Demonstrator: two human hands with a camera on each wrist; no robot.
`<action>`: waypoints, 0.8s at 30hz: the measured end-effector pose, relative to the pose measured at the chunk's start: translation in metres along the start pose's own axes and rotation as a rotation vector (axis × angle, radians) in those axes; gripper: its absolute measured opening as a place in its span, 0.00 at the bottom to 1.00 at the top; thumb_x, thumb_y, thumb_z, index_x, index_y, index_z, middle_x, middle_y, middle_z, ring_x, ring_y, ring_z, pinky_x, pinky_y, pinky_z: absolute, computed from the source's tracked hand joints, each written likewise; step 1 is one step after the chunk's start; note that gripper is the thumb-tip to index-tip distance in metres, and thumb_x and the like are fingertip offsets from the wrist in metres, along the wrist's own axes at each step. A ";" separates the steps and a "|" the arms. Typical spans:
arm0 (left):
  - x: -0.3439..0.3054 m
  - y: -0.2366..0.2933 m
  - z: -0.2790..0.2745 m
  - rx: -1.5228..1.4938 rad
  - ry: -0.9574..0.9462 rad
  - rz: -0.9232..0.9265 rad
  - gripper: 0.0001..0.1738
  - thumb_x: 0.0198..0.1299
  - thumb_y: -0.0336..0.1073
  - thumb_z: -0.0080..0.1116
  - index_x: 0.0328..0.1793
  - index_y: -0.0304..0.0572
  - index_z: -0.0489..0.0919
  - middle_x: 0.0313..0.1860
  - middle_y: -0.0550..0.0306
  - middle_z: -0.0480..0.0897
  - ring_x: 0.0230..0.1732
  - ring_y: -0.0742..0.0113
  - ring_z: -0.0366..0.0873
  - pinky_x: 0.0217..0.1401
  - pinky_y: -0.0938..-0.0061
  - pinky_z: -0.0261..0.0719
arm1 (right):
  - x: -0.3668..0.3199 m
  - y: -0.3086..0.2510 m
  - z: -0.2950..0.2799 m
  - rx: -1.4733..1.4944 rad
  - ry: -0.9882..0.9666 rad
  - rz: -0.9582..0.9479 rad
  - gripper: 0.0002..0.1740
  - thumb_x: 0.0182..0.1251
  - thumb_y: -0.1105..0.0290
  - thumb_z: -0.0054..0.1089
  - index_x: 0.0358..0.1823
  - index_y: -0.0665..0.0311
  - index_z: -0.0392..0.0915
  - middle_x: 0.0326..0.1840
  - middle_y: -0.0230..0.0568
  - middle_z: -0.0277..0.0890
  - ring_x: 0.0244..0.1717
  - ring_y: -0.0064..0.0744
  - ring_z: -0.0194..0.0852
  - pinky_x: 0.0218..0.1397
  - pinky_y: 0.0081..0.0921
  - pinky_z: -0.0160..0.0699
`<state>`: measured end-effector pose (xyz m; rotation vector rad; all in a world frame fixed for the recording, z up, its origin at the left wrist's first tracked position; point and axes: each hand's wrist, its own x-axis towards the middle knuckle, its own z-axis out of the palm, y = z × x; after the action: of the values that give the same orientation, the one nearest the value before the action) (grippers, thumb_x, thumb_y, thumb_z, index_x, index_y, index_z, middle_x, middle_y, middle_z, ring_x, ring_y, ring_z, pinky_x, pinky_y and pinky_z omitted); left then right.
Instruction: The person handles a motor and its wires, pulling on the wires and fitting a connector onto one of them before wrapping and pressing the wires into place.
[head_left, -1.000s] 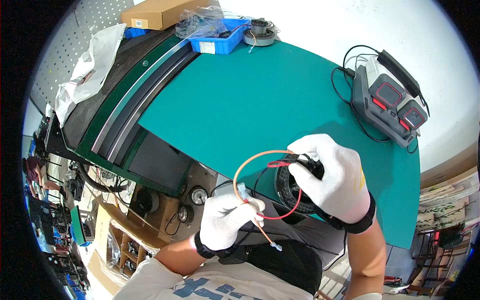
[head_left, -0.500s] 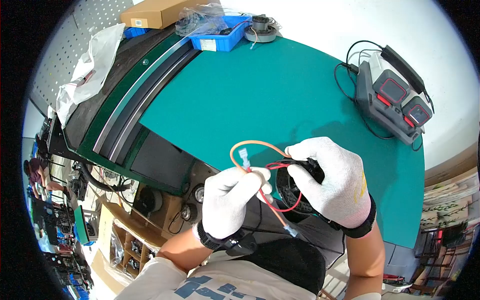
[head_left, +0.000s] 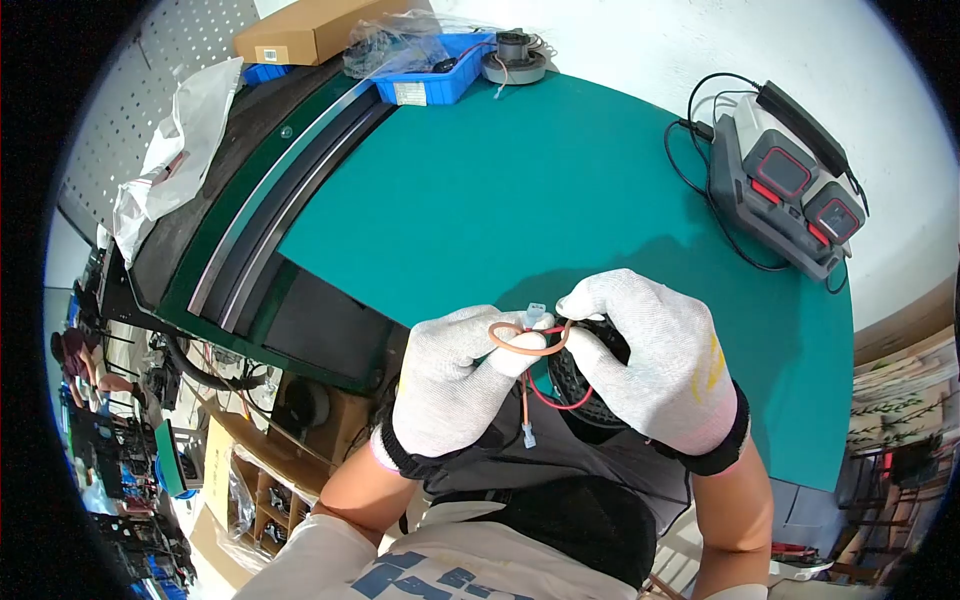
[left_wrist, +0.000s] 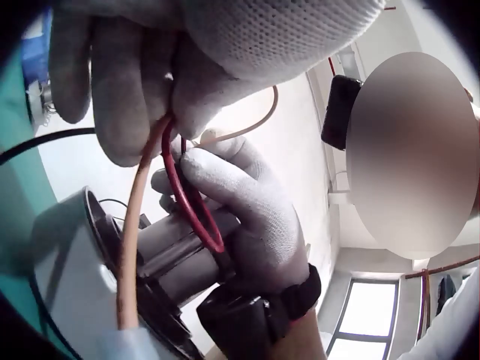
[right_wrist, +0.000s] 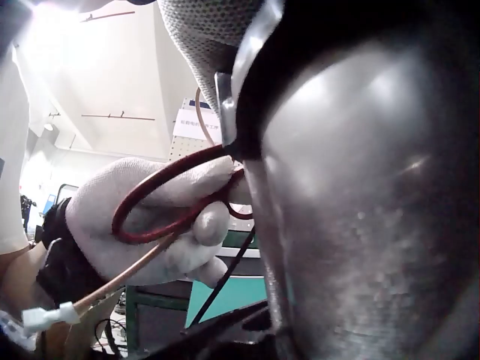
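Orange wire (head_left: pixel 530 351), a wide arc a second ago, is now a small tight loop just above the black motor (head_left: pixel 590 410), pinched by the left hand (head_left: pixel 450 385), which has closed against the right hand (head_left: pixel 650 360) gripping that motor.

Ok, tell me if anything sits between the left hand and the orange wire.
Nothing visible does. The left hand already pinches the orange wire in its grip, and the red wire runs up to the same fingers beside it. The right hand holds the black round housing close by.
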<state>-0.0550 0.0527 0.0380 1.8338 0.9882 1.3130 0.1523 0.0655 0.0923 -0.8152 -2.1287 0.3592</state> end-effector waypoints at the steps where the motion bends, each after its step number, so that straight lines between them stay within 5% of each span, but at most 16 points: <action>1: 0.001 -0.001 0.000 0.056 0.003 0.080 0.09 0.68 0.31 0.67 0.50 0.36 0.89 0.28 0.54 0.82 0.27 0.67 0.76 0.32 0.73 0.72 | 0.000 -0.001 -0.001 0.029 -0.010 0.046 0.12 0.61 0.81 0.63 0.45 0.67 0.78 0.38 0.50 0.81 0.38 0.53 0.83 0.40 0.41 0.82; 4: 0.002 0.002 0.000 0.062 0.023 0.023 0.07 0.65 0.32 0.68 0.43 0.35 0.89 0.35 0.49 0.88 0.35 0.62 0.86 0.38 0.73 0.80 | 0.002 -0.003 -0.009 0.110 -0.027 0.153 0.12 0.59 0.81 0.64 0.46 0.68 0.81 0.38 0.51 0.84 0.38 0.53 0.85 0.40 0.40 0.84; 8: -0.001 -0.008 0.007 -0.025 0.121 0.116 0.10 0.67 0.33 0.67 0.50 0.34 0.88 0.33 0.49 0.85 0.33 0.60 0.83 0.41 0.72 0.80 | 0.000 0.008 -0.010 0.059 -0.012 0.050 0.14 0.57 0.78 0.67 0.46 0.69 0.84 0.39 0.51 0.86 0.38 0.52 0.87 0.42 0.38 0.86; 10: 0.003 -0.009 0.007 0.130 0.165 0.272 0.12 0.67 0.34 0.66 0.49 0.33 0.88 0.36 0.47 0.87 0.36 0.54 0.85 0.50 0.67 0.83 | -0.001 0.006 -0.009 0.079 -0.009 0.066 0.14 0.58 0.77 0.67 0.46 0.70 0.84 0.40 0.52 0.86 0.40 0.52 0.87 0.43 0.37 0.87; 12: 0.002 -0.015 0.008 0.137 0.168 0.284 0.12 0.67 0.35 0.66 0.49 0.33 0.88 0.36 0.46 0.87 0.36 0.52 0.85 0.54 0.64 0.83 | -0.004 0.003 -0.006 0.090 0.010 0.139 0.17 0.56 0.79 0.67 0.48 0.71 0.85 0.43 0.51 0.85 0.39 0.42 0.87 0.43 0.29 0.85; 24: 0.001 -0.021 0.014 0.172 0.210 0.344 0.12 0.67 0.34 0.65 0.50 0.33 0.88 0.33 0.48 0.87 0.33 0.53 0.84 0.63 0.55 0.81 | -0.006 0.003 -0.003 0.166 0.054 0.182 0.15 0.56 0.78 0.67 0.47 0.69 0.83 0.43 0.53 0.83 0.40 0.49 0.85 0.42 0.34 0.84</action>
<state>-0.0453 0.0625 0.0165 2.0979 0.9449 1.6999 0.1588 0.0635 0.0896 -0.9123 -1.9505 0.5947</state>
